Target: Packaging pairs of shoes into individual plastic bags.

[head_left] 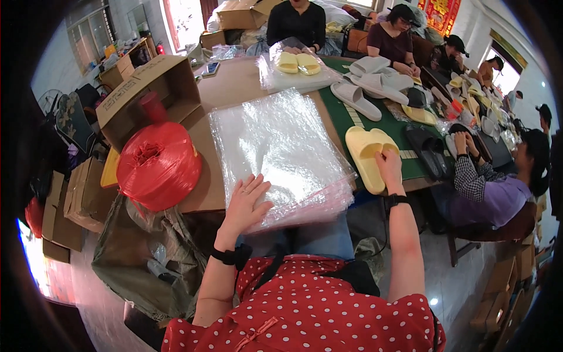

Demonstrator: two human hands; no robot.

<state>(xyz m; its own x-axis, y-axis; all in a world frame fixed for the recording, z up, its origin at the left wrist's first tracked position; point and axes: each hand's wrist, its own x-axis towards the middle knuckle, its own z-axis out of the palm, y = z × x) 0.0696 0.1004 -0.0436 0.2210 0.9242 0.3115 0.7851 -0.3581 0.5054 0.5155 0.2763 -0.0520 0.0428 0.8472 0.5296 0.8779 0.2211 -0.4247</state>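
While the left hand lies spread on clear bags, the outstretched right hand grips yellow slippers.

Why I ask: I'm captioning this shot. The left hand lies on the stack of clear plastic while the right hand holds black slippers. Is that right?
Not quite: the right hand holds yellow slippers, not black ones, as the head view shows. The left hand does lie on the stack of clear plastic.

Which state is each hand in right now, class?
Left hand: open, resting on the clear plastic bags.
Right hand: closed, holding the yellow slippers.
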